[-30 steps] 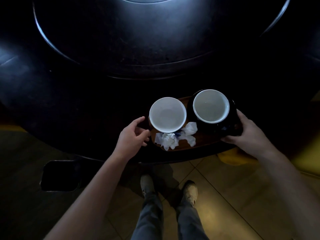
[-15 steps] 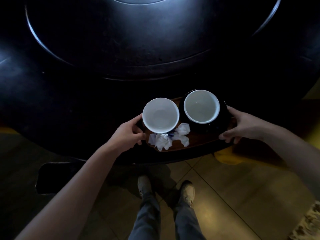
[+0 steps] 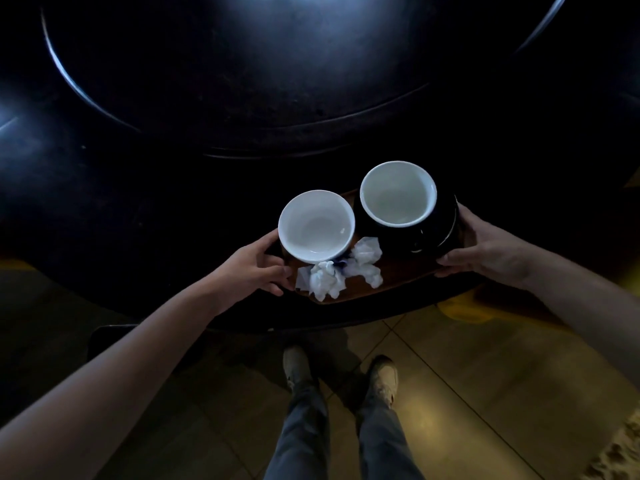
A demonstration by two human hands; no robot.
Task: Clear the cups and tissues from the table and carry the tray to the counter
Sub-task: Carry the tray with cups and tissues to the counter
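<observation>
A brown wooden tray lies tilted at the near edge of the dark round table. On it stand two cups with white insides, the left cup and the right cup, the right one on a dark saucer. Crumpled white tissues lie on the tray in front of the cups. My left hand grips the tray's left end. My right hand grips its right end, beside the saucer.
The large dark table fills the upper view, with a raised round centre. Below it is a tiled floor with my legs and shoes. A dark stool or chair seat sits at the lower left, under the table's edge.
Both hands have closed on the tray's ends. The tray with the cups has tilted, its right end now higher in view than before.
</observation>
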